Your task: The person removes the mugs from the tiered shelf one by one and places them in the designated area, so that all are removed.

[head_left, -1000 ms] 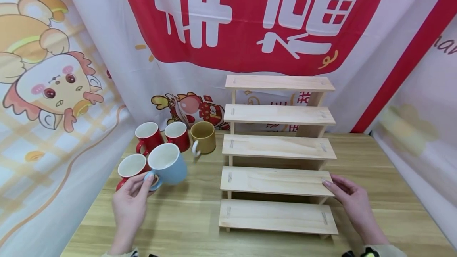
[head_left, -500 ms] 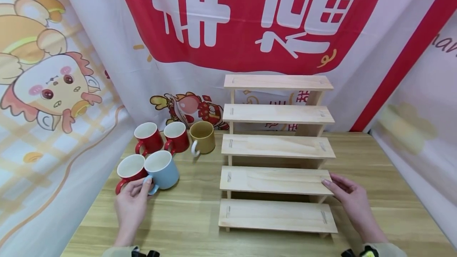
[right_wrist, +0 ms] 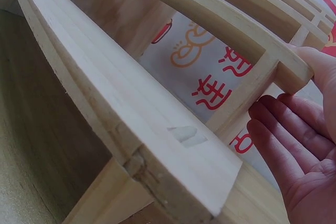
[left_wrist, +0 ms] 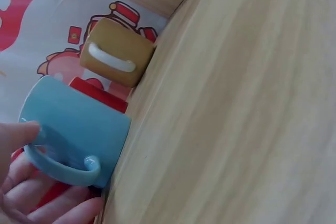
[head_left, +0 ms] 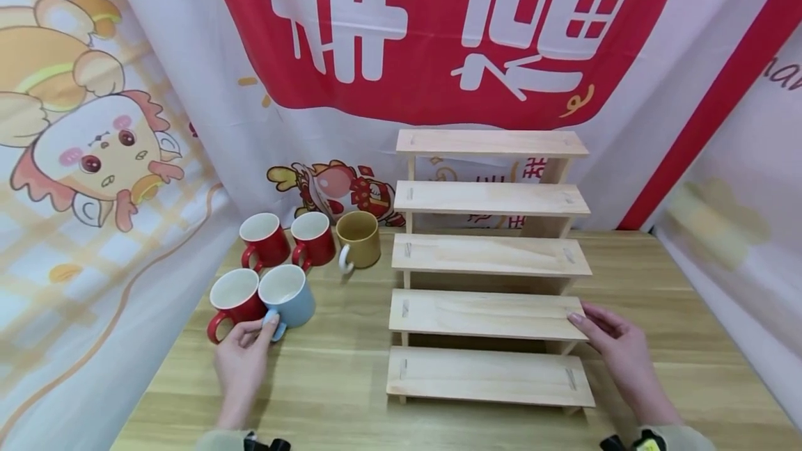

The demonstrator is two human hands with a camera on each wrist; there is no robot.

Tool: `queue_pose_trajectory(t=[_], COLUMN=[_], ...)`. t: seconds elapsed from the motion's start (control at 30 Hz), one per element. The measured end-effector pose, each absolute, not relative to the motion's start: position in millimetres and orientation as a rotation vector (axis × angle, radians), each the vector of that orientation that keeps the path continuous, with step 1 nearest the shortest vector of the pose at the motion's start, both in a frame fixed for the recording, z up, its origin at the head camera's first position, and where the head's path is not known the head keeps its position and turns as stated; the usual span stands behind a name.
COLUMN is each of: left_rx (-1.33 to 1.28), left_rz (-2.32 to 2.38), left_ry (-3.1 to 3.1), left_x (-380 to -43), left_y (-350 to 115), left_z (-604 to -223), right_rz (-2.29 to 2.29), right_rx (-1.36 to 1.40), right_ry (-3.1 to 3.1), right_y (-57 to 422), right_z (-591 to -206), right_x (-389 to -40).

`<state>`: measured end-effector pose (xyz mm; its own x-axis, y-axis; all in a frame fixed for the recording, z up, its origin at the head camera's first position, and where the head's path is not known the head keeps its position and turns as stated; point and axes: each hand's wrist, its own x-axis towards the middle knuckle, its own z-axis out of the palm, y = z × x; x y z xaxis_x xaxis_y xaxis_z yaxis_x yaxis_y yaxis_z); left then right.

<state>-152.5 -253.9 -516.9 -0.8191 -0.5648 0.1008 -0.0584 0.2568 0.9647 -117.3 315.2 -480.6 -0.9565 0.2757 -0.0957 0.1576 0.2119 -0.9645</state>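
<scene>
A light blue mug (head_left: 294,301) stands on the table in the head view, beside a red mug with a white inside (head_left: 237,294). My left hand (head_left: 241,360) is at its handle, thumb and fingertips pinching it. In the left wrist view the thumb lies on top of the blue handle (left_wrist: 63,172), the other fingers behind and below it. A tiered wooden rack (head_left: 489,256) with several steps stands right of the mugs. My right hand (head_left: 617,350) grips the right end of its second-lowest step, thumb on top; in the right wrist view the fingers (right_wrist: 286,135) lie below that step.
Behind the blue mug stand two more red mugs, one at the left (head_left: 264,242) and one in the middle (head_left: 313,241), and a mustard mug with a white handle (head_left: 358,242). A printed cloth (head_left: 351,117) hangs behind the wood-grain table (head_left: 338,381).
My left hand has lowered the light blue mug to the table beside the red one, then its handle has swung slightly toward me. The right hand keeps its place on the rack.
</scene>
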Motion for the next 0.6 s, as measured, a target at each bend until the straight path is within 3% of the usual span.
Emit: queue_pose_trajectory(t=[0.17,0.43,0.6], left_rx=[0.439,-0.281,-0.557], left_rz=[-1.496,-0.837,-0.541], left_ry=[-2.146,-2.301,-2.623], left_x=[-143.1,-144.4,-161.8], left_y=[-249.0,-214.8,-194.2], left_z=[-507.2,-469.3,-460.1], right_rz=[1.869,1.867,1.843], right_rx=[-0.391,-0.408,-0.388], right_ry=[-2.346,-2.319,-2.333], right_y=[315.8,315.8,316.5], right_z=[-480.3,-481.0,-482.7], right_x=[-117.9,-117.7,-118.2])
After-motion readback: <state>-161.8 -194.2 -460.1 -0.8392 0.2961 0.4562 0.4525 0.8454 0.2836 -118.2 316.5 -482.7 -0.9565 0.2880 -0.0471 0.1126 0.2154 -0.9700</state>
